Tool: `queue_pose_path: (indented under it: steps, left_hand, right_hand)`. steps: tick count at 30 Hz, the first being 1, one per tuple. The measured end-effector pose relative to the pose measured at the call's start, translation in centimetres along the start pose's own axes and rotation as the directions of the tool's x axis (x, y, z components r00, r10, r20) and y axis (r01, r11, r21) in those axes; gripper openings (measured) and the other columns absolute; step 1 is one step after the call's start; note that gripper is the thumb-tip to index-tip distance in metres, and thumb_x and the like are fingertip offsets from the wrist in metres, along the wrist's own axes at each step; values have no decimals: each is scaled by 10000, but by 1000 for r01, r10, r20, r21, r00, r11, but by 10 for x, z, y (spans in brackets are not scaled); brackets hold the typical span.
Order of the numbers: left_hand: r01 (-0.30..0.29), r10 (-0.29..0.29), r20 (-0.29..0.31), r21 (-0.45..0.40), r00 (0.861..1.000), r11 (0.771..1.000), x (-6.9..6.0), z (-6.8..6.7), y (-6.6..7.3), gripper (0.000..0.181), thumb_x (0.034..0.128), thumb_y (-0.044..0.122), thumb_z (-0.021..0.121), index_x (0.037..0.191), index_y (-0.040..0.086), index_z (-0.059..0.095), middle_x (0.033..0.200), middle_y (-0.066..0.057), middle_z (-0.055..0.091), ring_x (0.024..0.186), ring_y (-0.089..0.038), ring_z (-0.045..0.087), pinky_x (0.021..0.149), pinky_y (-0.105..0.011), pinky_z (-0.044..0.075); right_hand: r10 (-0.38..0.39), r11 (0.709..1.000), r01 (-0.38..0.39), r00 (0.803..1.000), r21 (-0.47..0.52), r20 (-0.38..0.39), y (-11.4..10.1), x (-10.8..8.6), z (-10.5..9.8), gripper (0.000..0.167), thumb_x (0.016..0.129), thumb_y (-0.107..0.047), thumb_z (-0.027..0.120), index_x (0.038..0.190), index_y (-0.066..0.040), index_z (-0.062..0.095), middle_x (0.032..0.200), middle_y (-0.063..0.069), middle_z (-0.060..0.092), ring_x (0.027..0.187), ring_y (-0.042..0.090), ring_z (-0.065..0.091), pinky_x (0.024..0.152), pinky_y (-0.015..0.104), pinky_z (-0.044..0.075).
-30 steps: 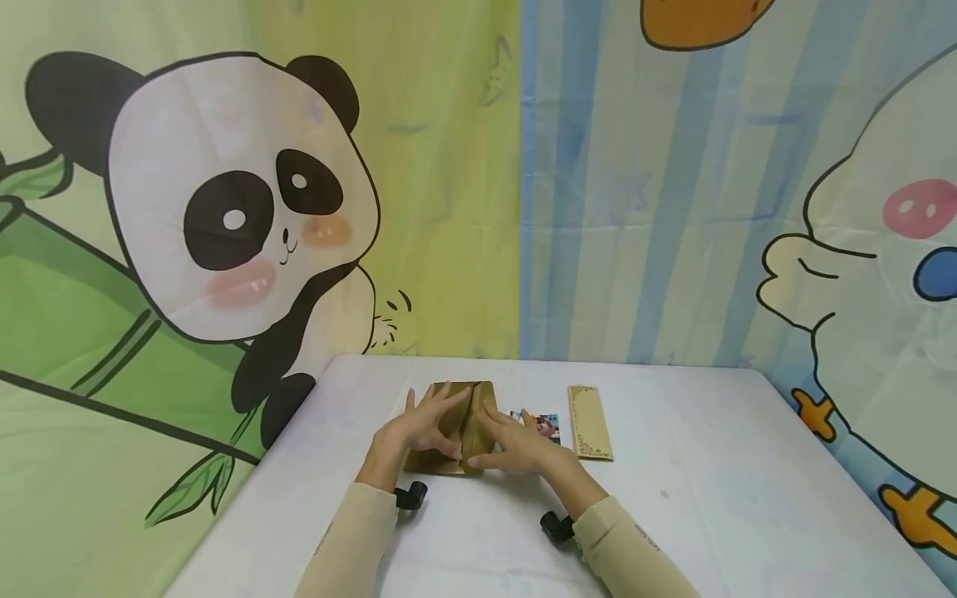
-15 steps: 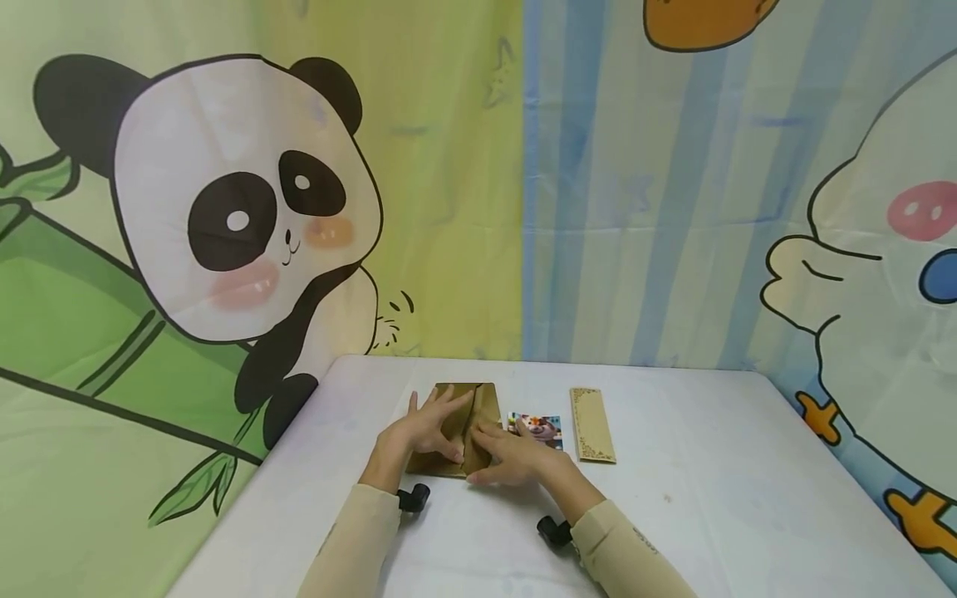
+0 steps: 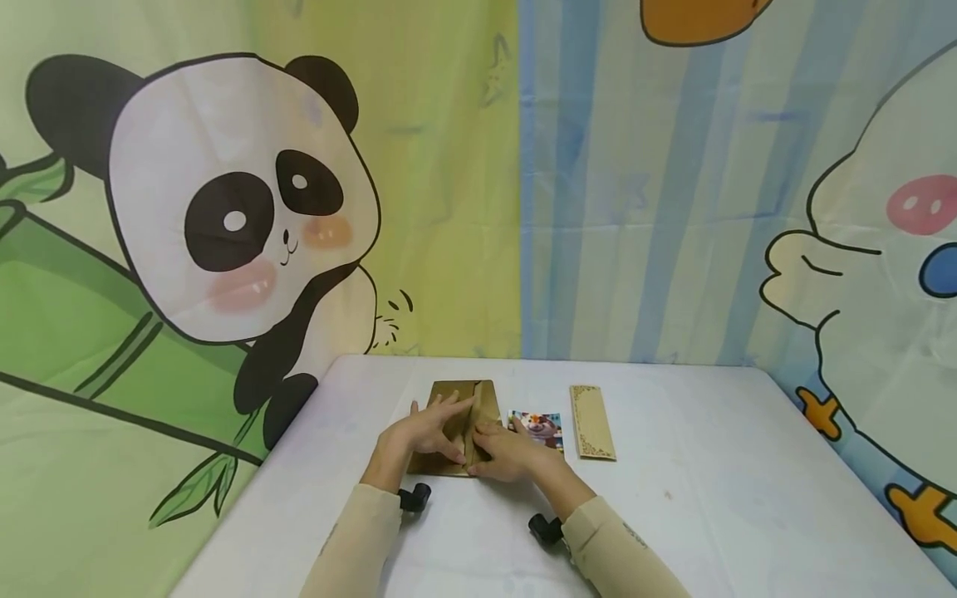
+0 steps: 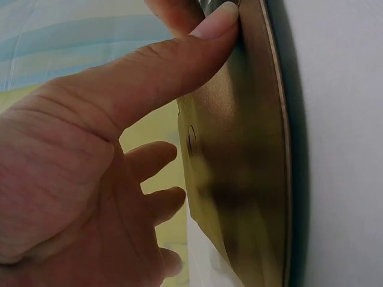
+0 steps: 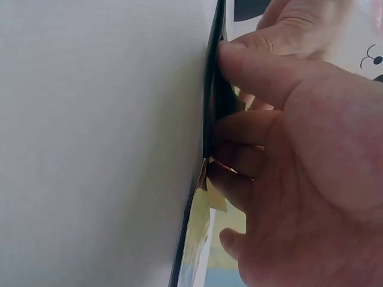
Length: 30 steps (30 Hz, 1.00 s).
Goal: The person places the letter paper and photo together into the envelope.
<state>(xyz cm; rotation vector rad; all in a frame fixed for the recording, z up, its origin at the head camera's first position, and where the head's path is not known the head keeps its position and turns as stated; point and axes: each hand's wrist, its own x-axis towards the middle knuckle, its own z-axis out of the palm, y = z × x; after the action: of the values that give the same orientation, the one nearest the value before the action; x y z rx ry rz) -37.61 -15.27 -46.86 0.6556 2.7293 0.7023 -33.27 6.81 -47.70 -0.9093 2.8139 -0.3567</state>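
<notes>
A brown-gold folded paper piece, with a lengthwise seam or fold near its middle, lies on the white table. My left hand is over its left part, fingers spread, with the thumb on the paper near the seam. In the left wrist view, the thumb touches the shiny brown sheet while other fingers stay apart from it. My right hand presses the right part with bent fingertips, its thumb by the near edge. In the right wrist view, these fingers rest along the paper; their contact is partly hidden.
A small colourful picture card lies just right of the paper, partly behind my right hand. Farther right is a narrow beige card with ornamented corners. The white table meets a cartoon-printed curtain at its back edge.
My right hand has slid a little down and left along the paper's right part, uncovering more of the picture card. The left hand stays nearly in place.
</notes>
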Motion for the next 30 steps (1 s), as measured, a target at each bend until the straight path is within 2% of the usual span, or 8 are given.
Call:
queue_pose_path:
  steps: [7,10,15,19,22,26,28,30]
  left_hand:
    - [24,-23,24,-20,999,1000,-1,-1,0,1097,764,342,928,1652,300,284,1749,-149,143,1609,-436,84,1212,-763,-38]
    - [22,-21,27,-17,999,1000,-1,-2,0,1047,774,311,921,1638,290,330,1744,-164,155,1605,-446,99,1218,-760,-13]
    - [17,-16,36,-37,999,999,-2,-4,3,881,834,261,872,1593,310,428,1740,-181,149,1603,-455,82,1218,-765,19]
    - [23,-21,40,-64,999,998,-2,-4,4,675,920,300,797,1536,309,522,1737,-182,166,1604,-448,99,1235,-730,125]
    - [18,-16,30,-54,999,998,-1,-2,3,524,984,374,715,1486,296,586,1727,-192,203,1591,-442,181,1243,-671,221]
    - [-14,13,-8,-35,1000,999,4,0,3,419,1040,404,622,1422,235,645,1690,-239,277,1546,-452,305,1234,-628,290]
    - [-38,38,-32,-11,999,999,6,1,4,359,1050,398,606,1352,217,677,1640,-234,384,1504,-434,394,1213,-606,344]
    - [-70,71,-55,11,996,997,7,2,6,267,1044,375,625,1236,206,700,1506,-196,539,1372,-388,541,1137,-569,442]
  right_hand:
    - [-33,999,33,999,-1,-38,3,2,1,673,1026,-411,629,1547,-19,460,1677,162,351,1542,334,366,1270,635,195]
    - [-25,1000,24,998,-16,-51,5,2,2,675,1022,-394,637,1544,-7,458,1673,169,357,1540,339,369,1268,632,208]
    - [-9,999,7,998,-34,-62,6,1,1,689,1018,-405,641,1547,-5,454,1680,155,349,1548,326,359,1265,643,204]
    - [-2,999,-1,998,-46,-61,6,0,2,690,1018,-411,639,1551,-16,452,1687,140,340,1549,314,360,1263,652,198]
    - [9,999,-12,998,-46,-59,6,0,2,694,1019,-423,634,1556,-24,449,1687,134,343,1549,311,360,1265,654,182]
    - [26,999,-28,998,-31,-51,5,-1,1,702,1020,-446,625,1558,-31,448,1685,137,345,1549,325,360,1273,650,155]
    - [33,999,-34,998,-30,-46,4,-1,2,704,1019,-454,622,1555,-31,453,1681,140,352,1548,328,360,1277,644,147]
    - [36,999,-38,998,-34,-46,4,-1,1,707,1018,-458,623,1553,-27,455,1678,144,358,1548,329,361,1280,639,143]
